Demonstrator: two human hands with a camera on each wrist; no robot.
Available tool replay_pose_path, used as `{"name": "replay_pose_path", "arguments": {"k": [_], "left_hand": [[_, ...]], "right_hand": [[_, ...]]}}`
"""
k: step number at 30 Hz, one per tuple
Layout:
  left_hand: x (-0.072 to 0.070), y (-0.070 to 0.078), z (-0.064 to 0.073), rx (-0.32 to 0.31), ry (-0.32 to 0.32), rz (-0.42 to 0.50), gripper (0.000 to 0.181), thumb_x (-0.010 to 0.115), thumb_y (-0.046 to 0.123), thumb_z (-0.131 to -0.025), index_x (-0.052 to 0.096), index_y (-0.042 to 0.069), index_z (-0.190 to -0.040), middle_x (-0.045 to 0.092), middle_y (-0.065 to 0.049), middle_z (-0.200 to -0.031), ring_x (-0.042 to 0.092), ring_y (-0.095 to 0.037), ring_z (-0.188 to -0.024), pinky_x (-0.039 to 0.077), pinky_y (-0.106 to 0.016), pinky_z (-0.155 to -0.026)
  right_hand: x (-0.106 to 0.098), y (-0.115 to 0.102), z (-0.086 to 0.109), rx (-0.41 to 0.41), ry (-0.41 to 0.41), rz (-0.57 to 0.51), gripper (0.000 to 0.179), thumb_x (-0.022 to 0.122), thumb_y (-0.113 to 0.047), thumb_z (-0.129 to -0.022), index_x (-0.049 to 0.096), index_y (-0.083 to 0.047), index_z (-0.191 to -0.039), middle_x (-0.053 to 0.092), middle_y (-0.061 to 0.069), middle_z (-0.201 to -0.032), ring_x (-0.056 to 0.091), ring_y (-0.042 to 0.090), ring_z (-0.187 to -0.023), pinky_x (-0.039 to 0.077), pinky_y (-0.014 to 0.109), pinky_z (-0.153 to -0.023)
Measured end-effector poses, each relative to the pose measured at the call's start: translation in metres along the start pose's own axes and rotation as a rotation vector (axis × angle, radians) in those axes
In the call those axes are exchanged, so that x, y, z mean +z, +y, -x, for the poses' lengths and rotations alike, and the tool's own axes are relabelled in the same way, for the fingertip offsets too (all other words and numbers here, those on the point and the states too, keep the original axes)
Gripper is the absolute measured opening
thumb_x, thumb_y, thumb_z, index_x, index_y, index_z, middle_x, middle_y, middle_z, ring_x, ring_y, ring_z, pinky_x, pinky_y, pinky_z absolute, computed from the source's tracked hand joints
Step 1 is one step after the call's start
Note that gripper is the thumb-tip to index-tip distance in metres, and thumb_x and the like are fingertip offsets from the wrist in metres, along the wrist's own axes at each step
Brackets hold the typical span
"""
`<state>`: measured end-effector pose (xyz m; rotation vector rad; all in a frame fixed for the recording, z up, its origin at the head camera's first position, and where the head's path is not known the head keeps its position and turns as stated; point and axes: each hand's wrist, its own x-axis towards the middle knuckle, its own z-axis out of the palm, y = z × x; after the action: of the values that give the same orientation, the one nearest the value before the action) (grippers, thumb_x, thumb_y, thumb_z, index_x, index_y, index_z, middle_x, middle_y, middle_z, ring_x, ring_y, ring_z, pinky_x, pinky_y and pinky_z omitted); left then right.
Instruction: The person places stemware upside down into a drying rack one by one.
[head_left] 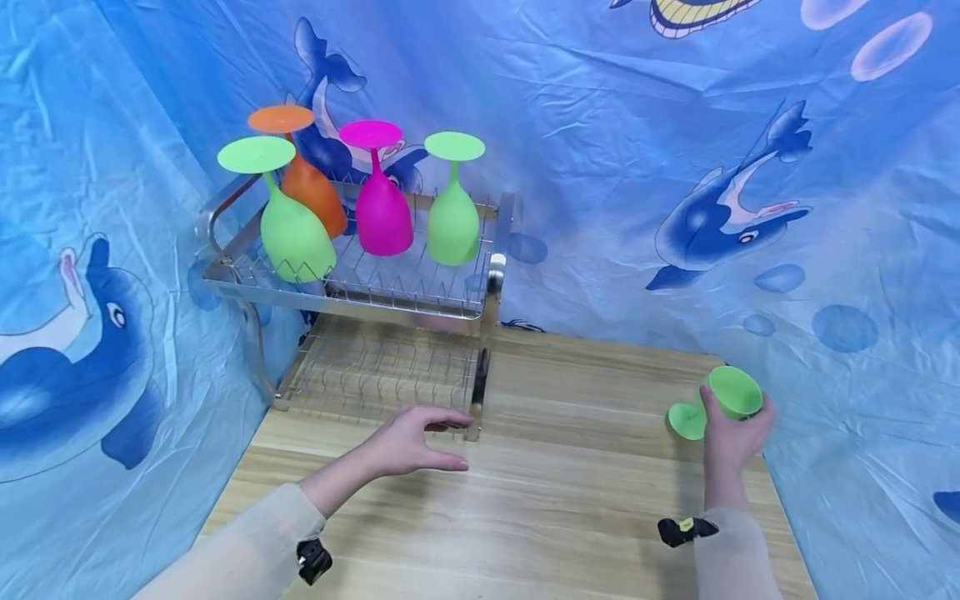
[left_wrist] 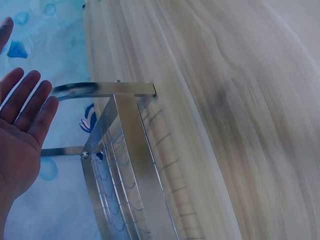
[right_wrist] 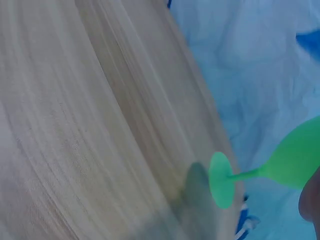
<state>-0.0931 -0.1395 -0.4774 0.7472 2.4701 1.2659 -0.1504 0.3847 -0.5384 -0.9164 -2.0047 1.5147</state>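
Observation:
My right hand (head_left: 737,433) grips the bowl of a green goblet (head_left: 737,392) near the table's right edge. The goblet is tilted, its mouth up toward the head camera and its round foot out to the left; the right wrist view shows its thin stem and foot (right_wrist: 221,180). Nothing is in my left hand (head_left: 420,442), whose fingers are spread and relaxed beside the front right leg of a metal dish rack (head_left: 480,400). On the rack's upper tier, two green goblets, an orange goblet (head_left: 303,187) and a magenta goblet (head_left: 384,212) stand upside down, feet up.
The rack's lower wire tier (head_left: 375,367) sits close over the wooden table (head_left: 570,500). Blue cloth (head_left: 585,208) printed with dolphins hangs behind the table and along both sides. A black wrist device (head_left: 313,560) is strapped at the left sleeve, another (head_left: 686,532) at the right.

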Motion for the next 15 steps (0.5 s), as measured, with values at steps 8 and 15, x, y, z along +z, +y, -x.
{"name": "replay_pose_path", "arguments": {"k": [8,15], "left_hand": [[0.008,0.009,-0.005,0.001,-0.017,0.025,0.06,0.089,0.041,-0.088,0.071,0.016,-0.14,0.072,0.005,-0.137,0.068,-0.018,-0.124,0.054,-0.038,-0.11],[0.011,0.021,-0.009,0.044,-0.03,0.052,0.06,0.089,0.04,-0.089,0.07,0.017,-0.141,0.072,0.005,-0.138,0.068,-0.015,-0.123,0.055,-0.036,-0.109]], "right_hand": [[-0.004,-0.032,0.038,-0.033,-0.134,-0.23,0.089,0.089,-0.026,-0.091,0.038,-0.02,-0.163,0.046,0.004,-0.159,0.045,0.021,-0.146,0.039,0.024,-0.12],[-0.01,-0.061,0.075,0.004,-0.306,-0.445,0.072,0.077,-0.008,-0.1,0.039,-0.013,-0.161,0.052,-0.005,-0.144,0.049,0.013,-0.138,0.042,0.019,-0.114]]}}
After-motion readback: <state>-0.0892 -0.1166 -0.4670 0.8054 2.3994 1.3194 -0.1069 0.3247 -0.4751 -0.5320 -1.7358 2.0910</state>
